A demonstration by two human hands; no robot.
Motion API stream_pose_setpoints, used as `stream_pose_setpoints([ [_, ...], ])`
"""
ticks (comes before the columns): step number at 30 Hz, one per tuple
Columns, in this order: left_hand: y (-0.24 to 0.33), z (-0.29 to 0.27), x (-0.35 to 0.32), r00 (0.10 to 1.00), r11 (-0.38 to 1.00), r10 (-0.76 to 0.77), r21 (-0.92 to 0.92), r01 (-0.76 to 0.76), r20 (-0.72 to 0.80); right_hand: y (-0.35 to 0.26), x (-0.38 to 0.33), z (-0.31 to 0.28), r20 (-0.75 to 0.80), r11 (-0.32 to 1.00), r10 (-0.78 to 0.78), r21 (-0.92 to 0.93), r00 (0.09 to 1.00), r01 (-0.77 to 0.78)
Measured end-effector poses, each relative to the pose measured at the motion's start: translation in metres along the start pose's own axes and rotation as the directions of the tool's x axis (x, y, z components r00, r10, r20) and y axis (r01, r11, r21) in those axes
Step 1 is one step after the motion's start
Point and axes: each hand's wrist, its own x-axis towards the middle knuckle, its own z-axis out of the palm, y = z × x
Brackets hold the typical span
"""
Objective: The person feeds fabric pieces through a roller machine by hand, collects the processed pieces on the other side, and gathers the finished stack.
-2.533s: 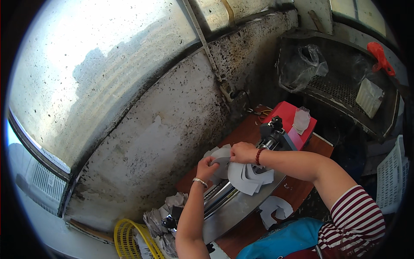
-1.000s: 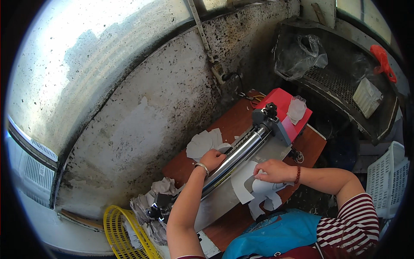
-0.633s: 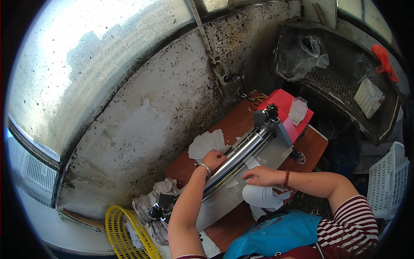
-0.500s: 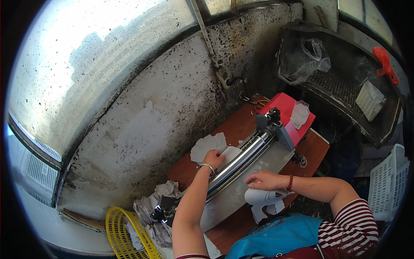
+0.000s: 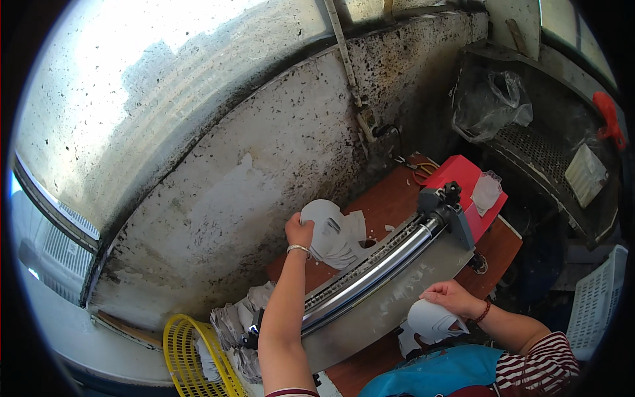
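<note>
My left hand (image 5: 299, 231) reaches over the roller machine (image 5: 370, 274) and grips a white cut-out sheet piece (image 5: 329, 229) behind the rollers, lifting it off a small heap of similar white pieces (image 5: 354, 242) on the brown table (image 5: 390, 205). My right hand (image 5: 450, 296) rests on a rounded white cut-out piece (image 5: 433, 320) at the near side of the machine's grey feed plate (image 5: 397, 298). A bracelet sits on each wrist.
A red box (image 5: 463, 182) with a white piece on it stands at the machine's right end. A yellow wire basket (image 5: 192, 354) and crumpled white scraps (image 5: 235, 324) lie at the lower left. A stained wall (image 5: 251, 152) runs behind; a white crate (image 5: 605, 298) is at right.
My left hand has gone from the roller to behind it and picked up a white piece. My right hand has drawn toward my body, onto another white piece.
</note>
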Motion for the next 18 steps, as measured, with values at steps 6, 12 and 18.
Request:
stream_pose_setpoints([
  [6,-0.004,0.013,0.007,0.979,0.972,0.202,0.135,-0.195,-0.041,-0.001,-0.002,0.009,-0.059,0.999,0.032,0.021,0.998,-0.031],
  [12,-0.069,0.046,-0.009,0.774,0.838,-0.097,0.47,-0.275,0.626,0.001,-0.002,0.014,-0.095,1.0,-0.007,-0.005,0.995,0.007],
  [18,-0.02,0.07,-0.024,0.663,0.75,-0.167,0.53,-0.395,0.73,0.008,0.0,0.01,-0.111,0.999,-0.007,-0.047,0.994,0.002],
])
